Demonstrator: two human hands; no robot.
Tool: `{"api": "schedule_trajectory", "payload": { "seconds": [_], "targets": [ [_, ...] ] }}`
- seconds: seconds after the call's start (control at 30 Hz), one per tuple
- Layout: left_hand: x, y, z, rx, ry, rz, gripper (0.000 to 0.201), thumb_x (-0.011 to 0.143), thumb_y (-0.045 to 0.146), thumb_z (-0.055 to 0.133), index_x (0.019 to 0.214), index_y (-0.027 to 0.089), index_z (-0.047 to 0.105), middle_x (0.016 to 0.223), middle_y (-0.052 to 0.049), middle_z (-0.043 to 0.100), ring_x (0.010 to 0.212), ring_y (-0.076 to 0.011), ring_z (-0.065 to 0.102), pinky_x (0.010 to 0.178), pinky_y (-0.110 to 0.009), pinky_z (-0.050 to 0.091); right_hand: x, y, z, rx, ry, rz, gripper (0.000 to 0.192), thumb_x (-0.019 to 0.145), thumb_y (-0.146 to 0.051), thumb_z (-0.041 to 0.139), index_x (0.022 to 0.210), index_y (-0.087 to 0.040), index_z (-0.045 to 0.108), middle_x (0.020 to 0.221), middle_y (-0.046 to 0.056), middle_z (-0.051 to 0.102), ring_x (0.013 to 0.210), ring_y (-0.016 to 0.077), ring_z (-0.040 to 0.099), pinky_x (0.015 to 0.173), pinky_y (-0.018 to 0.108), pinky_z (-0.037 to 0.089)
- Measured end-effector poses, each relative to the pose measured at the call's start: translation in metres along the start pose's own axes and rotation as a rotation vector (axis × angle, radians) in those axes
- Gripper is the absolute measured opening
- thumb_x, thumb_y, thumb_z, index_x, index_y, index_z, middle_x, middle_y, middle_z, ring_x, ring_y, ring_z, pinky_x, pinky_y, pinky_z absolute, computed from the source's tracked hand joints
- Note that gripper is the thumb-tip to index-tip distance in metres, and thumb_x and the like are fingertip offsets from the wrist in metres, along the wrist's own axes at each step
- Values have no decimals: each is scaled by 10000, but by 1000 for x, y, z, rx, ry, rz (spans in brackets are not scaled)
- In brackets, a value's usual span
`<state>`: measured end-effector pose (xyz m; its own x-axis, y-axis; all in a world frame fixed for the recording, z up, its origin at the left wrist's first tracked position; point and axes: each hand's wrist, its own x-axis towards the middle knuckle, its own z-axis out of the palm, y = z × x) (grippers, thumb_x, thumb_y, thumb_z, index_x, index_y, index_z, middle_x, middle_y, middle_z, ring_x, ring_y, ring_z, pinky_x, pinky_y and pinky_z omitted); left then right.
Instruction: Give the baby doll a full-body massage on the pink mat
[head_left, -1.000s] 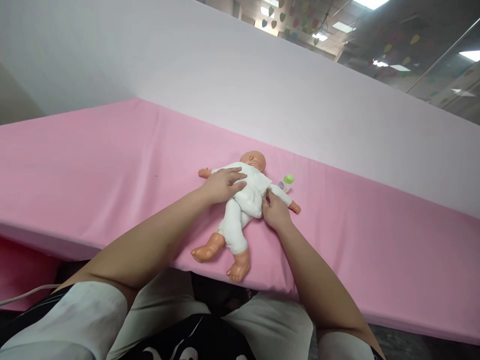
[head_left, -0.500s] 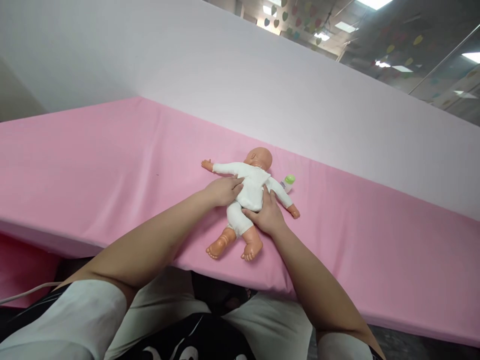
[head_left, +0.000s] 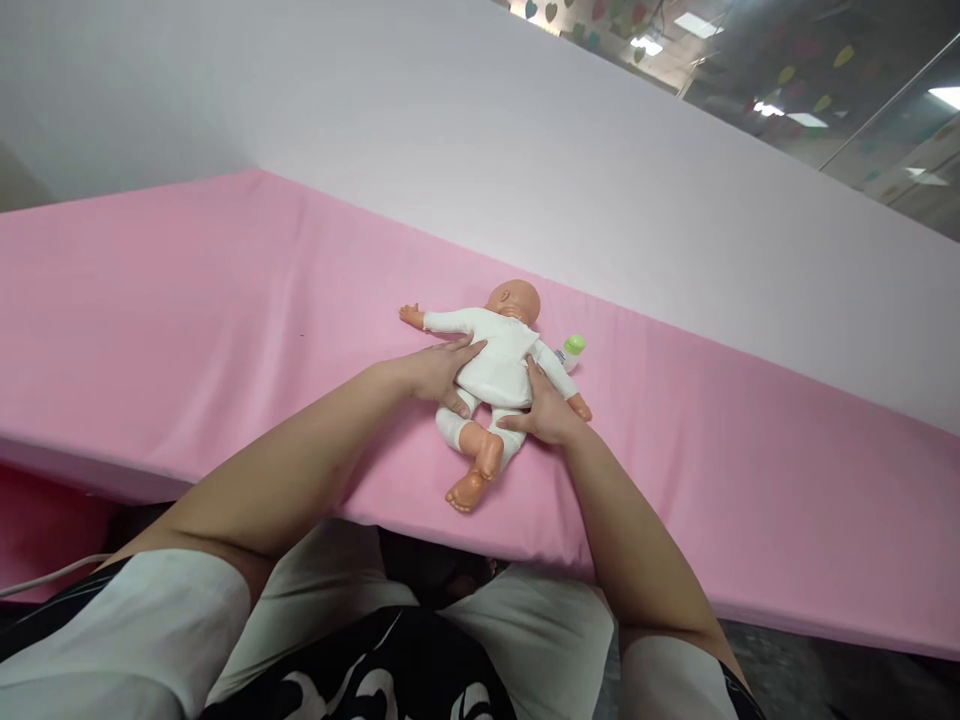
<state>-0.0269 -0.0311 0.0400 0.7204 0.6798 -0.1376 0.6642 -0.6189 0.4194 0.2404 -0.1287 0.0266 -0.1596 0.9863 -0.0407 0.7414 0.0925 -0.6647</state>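
A baby doll (head_left: 499, 355) in a white suit lies on the pink-covered table, arms spread and head at the far side. Its bare lower legs cross over each other near the table's front edge. My left hand (head_left: 442, 375) holds the doll's left-hand side in view, fingers on the torso and thumb on the upper leg. On the other side, my right hand (head_left: 549, 410) grips the doll at the hip, its thumb across the upper leg. A small bottle with a green cap (head_left: 574, 347) lies beside the doll's right-hand arm in view.
The pink cover (head_left: 750, 450) runs along a white wall (head_left: 420, 130) behind the doll. Above the wall at the right is a glass pane with heart stickers. A white cable (head_left: 56, 573) hangs at lower left.
The doll's legs, apart before, are now crossed at the lower part. My left thumb has come down to the upper leg and the hands sit wider apart. The view has shifted slightly.
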Motion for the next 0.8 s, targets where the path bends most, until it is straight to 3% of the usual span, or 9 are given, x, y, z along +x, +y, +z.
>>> {"api": "schedule_trajectory", "payload": {
  "seconds": [0.23, 0.37, 0.43, 0.5, 0.6, 0.7, 0.8],
  "targets": [
    [-1, -5, 0, -46, 1, 43, 1460, 647, 551, 887, 1735, 219, -28, 1793, -195, -64, 1628, -468, 177, 1286, -540, 271, -2, 1, -15, 6, -48, 16, 1469, 627, -542, 970, 1728, -291, 31, 1798, 93, 161, 1646, 383, 222, 1315, 565, 283],
    [-2, -3, -2, -4, 15, 36, 1454, 623, 611, 880, 1739, 219, 35, 1796, -201, -15, 1620, -473, 207, 1273, -550, 293, -5, -5, -18, -71, -3, 17, 1410, 643, -598, 949, 1727, -266, 113, 1768, 113, 271, 1604, 395, 325, 1275, 565, 354],
    [-4, 0, -2, 23, 88, 25, 1356, 651, 703, 837, 1728, 222, 168, 1794, -210, 72, 1610, -475, 241, 1256, -563, 315, -6, -6, -16, -133, 67, 14, 1297, 686, -661, 902, 1714, -274, 212, 1721, 123, 380, 1554, 405, 411, 1232, 574, 404],
    [-5, 6, -1, 69, 233, 22, 1183, 714, 806, 746, 1666, 215, 366, 1784, -209, 144, 1581, -485, 297, 1243, -592, 317, -7, -6, -14, -195, 151, 31, 1184, 714, -718, 856, 1679, -278, 329, 1650, 147, 488, 1470, 419, 515, 1168, 585, 458],
    [-3, 17, 3, 174, 416, 81, 1004, 823, 856, 605, 1566, 186, 525, 1788, -183, 154, 1565, -489, 301, 1257, -617, 260, -7, -8, -10, -280, 239, 71, 1093, 728, -768, 814, 1619, -258, 439, 1541, 176, 597, 1362, 426, 609, 1078, 587, 511],
    [5, 25, 9, 264, 416, 199, 976, 886, 823, 548, 1610, 172, 476, 1799, -143, 137, 1603, -498, 180, 1275, -629, 188, -9, -18, -6, -351, 236, 48, 1023, 746, -778, 792, 1572, -252, 500, 1512, 171, 623, 1376, 425, 599, 1065, 564, 518],
    [14, 29, 13, 298, 353, 260, 987, 900, 805, 535, 1644, 166, 421, 1798, -127, 147, 1580, -500, 223, 1253, -629, 219, -11, -29, -4, -383, 199, 23, 951, 777, -752, 784, 1543, -245, 535, 1496, 164, 639, 1369, 419, 608, 1052, 526, 527]
  ]
}}
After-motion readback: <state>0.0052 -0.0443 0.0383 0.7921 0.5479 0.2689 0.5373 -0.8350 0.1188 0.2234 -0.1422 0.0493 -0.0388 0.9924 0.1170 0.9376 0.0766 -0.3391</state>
